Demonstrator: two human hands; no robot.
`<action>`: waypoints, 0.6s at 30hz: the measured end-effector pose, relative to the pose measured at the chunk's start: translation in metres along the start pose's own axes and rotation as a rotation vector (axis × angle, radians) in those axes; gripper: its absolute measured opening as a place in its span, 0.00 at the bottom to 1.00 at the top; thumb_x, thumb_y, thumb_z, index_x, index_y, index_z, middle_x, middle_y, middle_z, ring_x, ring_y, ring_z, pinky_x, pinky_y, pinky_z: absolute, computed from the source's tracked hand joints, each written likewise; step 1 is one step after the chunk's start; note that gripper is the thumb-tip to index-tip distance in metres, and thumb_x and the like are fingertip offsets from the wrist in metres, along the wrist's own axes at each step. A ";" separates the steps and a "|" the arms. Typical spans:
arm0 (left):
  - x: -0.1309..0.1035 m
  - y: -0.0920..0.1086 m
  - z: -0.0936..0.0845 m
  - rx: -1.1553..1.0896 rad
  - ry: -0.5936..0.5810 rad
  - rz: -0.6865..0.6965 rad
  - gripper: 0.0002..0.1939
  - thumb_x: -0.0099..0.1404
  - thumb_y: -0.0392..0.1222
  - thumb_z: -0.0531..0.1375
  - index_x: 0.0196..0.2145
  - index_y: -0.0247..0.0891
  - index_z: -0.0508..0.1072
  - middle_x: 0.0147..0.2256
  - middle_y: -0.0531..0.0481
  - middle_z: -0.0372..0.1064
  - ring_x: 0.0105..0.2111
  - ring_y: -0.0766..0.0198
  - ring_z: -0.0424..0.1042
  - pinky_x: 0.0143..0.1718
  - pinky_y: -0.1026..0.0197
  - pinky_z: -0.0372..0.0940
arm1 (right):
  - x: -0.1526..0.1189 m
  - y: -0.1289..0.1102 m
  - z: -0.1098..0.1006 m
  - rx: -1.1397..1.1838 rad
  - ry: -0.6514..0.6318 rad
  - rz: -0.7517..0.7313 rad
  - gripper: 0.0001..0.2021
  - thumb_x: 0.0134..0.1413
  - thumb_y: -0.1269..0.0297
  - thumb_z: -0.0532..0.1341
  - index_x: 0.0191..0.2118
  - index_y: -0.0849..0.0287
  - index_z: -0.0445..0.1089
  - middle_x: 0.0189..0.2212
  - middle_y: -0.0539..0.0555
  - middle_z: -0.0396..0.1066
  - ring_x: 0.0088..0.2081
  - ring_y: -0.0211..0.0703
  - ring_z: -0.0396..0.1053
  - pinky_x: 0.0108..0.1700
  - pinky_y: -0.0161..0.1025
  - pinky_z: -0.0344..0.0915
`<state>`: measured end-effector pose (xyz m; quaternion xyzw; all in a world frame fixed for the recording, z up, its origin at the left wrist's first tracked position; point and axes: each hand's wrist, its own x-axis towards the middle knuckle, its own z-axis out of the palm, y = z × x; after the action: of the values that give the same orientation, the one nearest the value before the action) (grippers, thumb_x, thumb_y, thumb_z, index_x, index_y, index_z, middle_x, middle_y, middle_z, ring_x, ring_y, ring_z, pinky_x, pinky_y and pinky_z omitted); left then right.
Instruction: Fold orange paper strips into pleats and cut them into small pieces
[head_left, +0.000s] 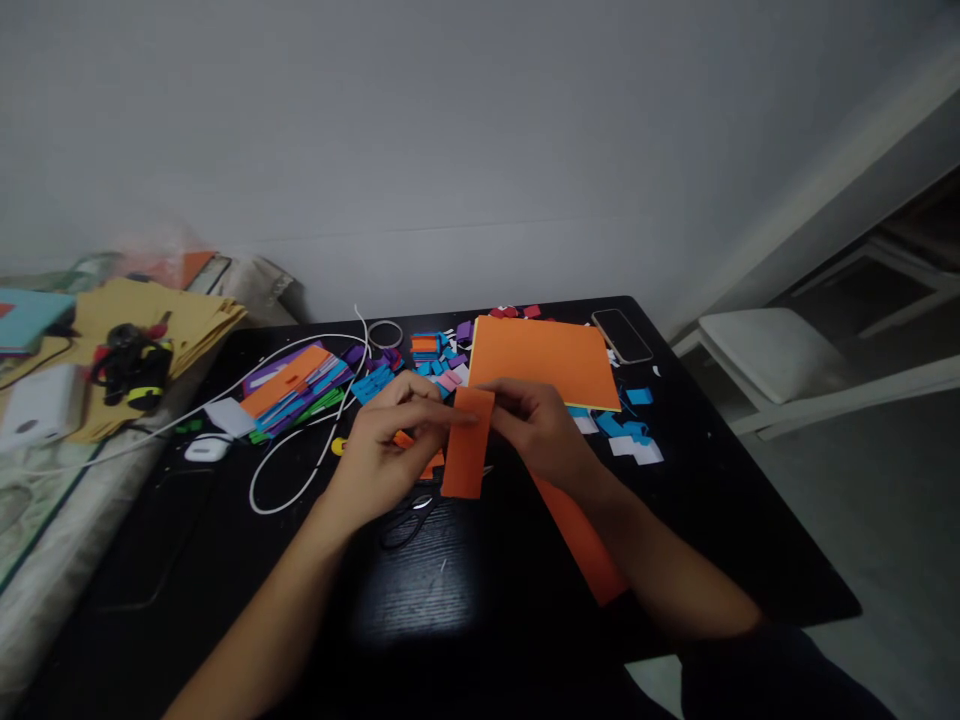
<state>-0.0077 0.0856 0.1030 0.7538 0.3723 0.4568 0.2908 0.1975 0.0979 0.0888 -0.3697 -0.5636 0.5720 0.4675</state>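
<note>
While open worktop lies right of the right grip, edge beyond, left grip opposite, both angled inward, pinching an orange strip

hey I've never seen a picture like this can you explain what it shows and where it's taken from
No machine here, just a person working bare-handed; one camera worn on the head looks forward and down. The right hand holds a short orange strip near its top, and the left hand touches it. A longer orange strip shows below the right hand. On the black table are a large orange sheet, small coloured pieces, a white cable and partly hidden scissors.
</note>
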 end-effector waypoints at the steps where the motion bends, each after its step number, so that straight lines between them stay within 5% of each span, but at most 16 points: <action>1: 0.000 -0.001 0.000 0.000 -0.023 -0.003 0.18 0.70 0.28 0.60 0.42 0.49 0.87 0.38 0.50 0.70 0.38 0.64 0.72 0.37 0.62 0.68 | 0.000 -0.001 0.000 0.012 0.016 0.000 0.10 0.61 0.55 0.70 0.41 0.54 0.83 0.37 0.52 0.83 0.41 0.46 0.81 0.43 0.42 0.78; 9: 0.001 -0.008 0.004 0.050 0.024 -0.037 0.02 0.69 0.37 0.68 0.40 0.43 0.80 0.44 0.48 0.71 0.47 0.59 0.72 0.45 0.58 0.69 | -0.001 -0.002 -0.003 0.230 -0.029 0.037 0.16 0.55 0.70 0.67 0.49 0.49 0.81 0.46 0.50 0.84 0.46 0.45 0.82 0.50 0.44 0.79; 13: -0.001 -0.014 0.010 -0.107 0.063 -0.204 0.10 0.67 0.40 0.71 0.41 0.43 0.72 0.39 0.52 0.71 0.36 0.64 0.72 0.35 0.61 0.68 | -0.002 -0.002 -0.003 0.231 -0.007 -0.025 0.17 0.54 0.68 0.71 0.51 0.48 0.79 0.53 0.51 0.81 0.54 0.47 0.79 0.52 0.43 0.79; 18: -0.001 -0.010 0.008 -0.201 0.074 -0.317 0.15 0.64 0.41 0.73 0.44 0.42 0.73 0.34 0.55 0.74 0.32 0.66 0.74 0.34 0.63 0.69 | -0.001 -0.005 -0.001 0.051 0.119 -0.119 0.10 0.60 0.59 0.73 0.46 0.50 0.80 0.47 0.52 0.82 0.52 0.46 0.79 0.57 0.47 0.78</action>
<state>-0.0039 0.0900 0.0912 0.6355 0.4494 0.4675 0.4190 0.1990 0.0971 0.0934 -0.3566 -0.5410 0.5345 0.5426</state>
